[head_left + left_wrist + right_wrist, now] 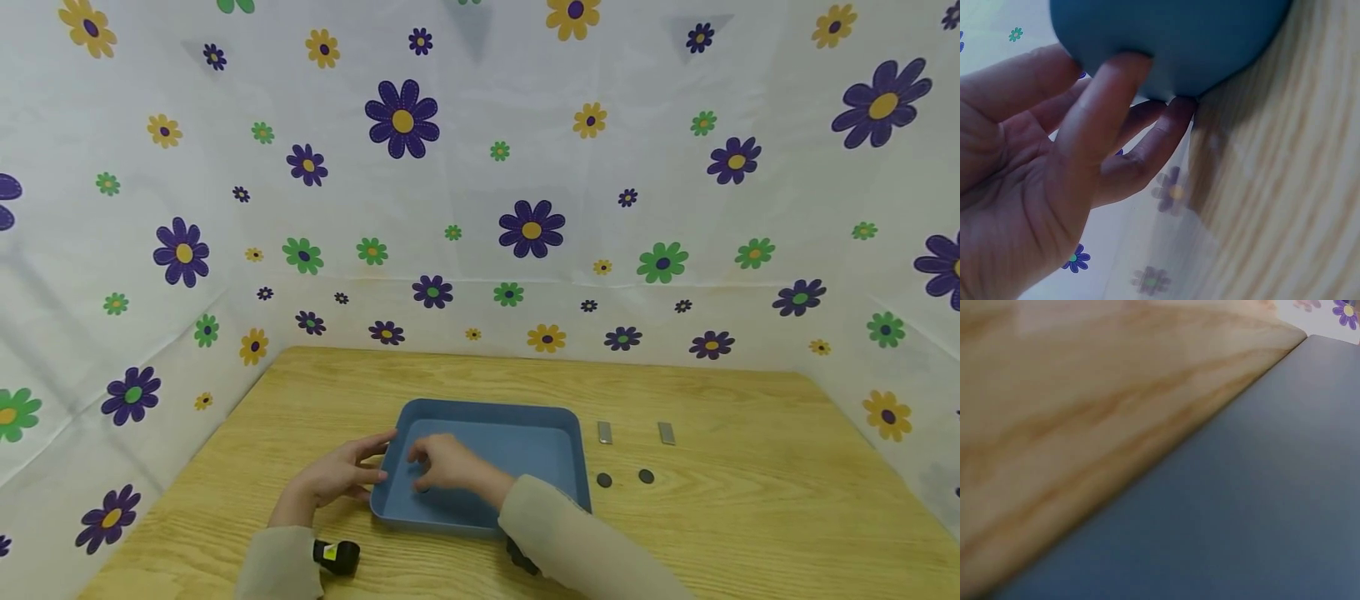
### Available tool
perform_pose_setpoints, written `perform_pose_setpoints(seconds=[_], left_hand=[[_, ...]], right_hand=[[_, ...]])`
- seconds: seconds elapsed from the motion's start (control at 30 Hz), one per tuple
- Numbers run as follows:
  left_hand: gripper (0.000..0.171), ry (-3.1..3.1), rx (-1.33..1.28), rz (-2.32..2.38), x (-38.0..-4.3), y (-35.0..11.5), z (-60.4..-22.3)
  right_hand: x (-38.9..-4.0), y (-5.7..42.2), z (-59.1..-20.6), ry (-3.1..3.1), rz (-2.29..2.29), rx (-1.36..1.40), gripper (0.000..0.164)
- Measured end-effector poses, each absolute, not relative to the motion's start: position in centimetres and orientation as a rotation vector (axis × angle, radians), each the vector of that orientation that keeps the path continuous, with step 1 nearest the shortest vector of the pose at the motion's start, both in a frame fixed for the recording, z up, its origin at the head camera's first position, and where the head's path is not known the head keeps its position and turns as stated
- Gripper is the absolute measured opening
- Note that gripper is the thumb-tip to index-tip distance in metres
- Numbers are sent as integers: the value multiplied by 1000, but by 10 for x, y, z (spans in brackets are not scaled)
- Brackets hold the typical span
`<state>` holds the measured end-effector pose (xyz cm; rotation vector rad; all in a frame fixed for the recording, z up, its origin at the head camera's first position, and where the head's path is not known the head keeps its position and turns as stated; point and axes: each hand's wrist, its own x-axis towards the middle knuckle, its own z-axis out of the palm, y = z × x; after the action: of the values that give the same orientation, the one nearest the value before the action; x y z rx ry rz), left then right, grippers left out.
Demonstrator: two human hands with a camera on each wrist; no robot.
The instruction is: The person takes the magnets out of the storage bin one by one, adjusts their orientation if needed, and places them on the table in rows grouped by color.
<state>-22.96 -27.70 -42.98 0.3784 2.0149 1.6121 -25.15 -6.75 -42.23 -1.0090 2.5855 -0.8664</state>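
Observation:
My left hand (336, 477) is at the left end of a blue rectangular tray (517, 412), its fingertips touching the outside of the tray wall. In the left wrist view, the thumb and fingers (1124, 78) rest against that wall near the table. Inside the tray's left part is my right hand (448, 463), reaching down with bent fingers. Thumb and forefinger stand apart, and a small dark disc (423, 490) shows just below the thumb, partly hidden by it. The right wrist view holds only the tray (1229, 487) and wood, no fingers.
Right of the tray, two dark round discs (604, 480) and two small silver-grey rectangular pieces (604, 432) lie on the wooden table (750, 517). A white flower-patterned sheet (465, 183) hangs behind and at the sides. A black strapped device (339, 557) is on the left wrist.

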Motion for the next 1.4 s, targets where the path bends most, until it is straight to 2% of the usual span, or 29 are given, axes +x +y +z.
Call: perform_pose_setpoints(seconds=[0.2,0.43,0.6,1.4], left_hand=[[70,2006,380,1622,-230,-277,-430],[69,2008,382,1623,-230,-278,-433],[69,2018,388,1620,-231,-278,-434],[69,2035,395,1603,-230,-278,-432]], right_hand=[[-252,-70,-425,2642,-705,-1051,31],[-251,-75,-427,2647,-562,-1093,16],[-249,-75,-427,2647,-547,-1103,12],[-249,-71,-424,2647,-574,-994,11]])
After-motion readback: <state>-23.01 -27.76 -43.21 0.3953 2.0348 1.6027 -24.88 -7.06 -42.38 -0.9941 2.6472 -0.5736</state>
